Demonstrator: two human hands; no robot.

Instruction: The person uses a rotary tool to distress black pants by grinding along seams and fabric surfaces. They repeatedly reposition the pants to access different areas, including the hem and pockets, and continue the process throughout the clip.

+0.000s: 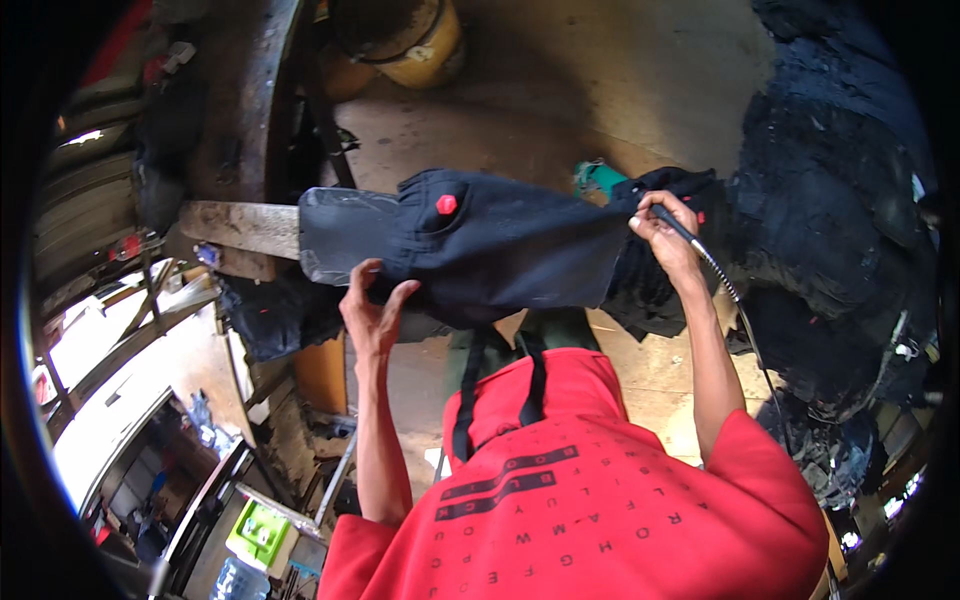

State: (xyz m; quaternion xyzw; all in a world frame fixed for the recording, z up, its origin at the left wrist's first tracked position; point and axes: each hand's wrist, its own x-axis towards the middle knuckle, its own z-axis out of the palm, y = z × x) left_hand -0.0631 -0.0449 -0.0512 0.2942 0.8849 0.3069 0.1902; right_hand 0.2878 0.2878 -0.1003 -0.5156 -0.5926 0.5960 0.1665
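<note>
A dark navy garment (530, 240) is pulled lengthwise over a flat board (345, 235) in front of me. The board's rounded dark end sticks out of the gathered left part of the cloth. A small red hexagonal patch (446, 204) shows near that end. My left hand (372, 310) rests at the garment's near left edge, thumb and fingers apart, touching the cloth. Over the right end of the garment, my right hand (665, 225) is closed around a black pen-shaped corded tool (672, 222). Its tip is hidden, and the cord runs down past my right forearm.
A wooden plank (240, 228) supports the board from the left. Large piles of dark cloth (830, 200) rise at the right. Beyond the garment are a green cylindrical object (598, 178) and a yellow bucket (425, 55). A bright green container (258, 533) stands at lower left.
</note>
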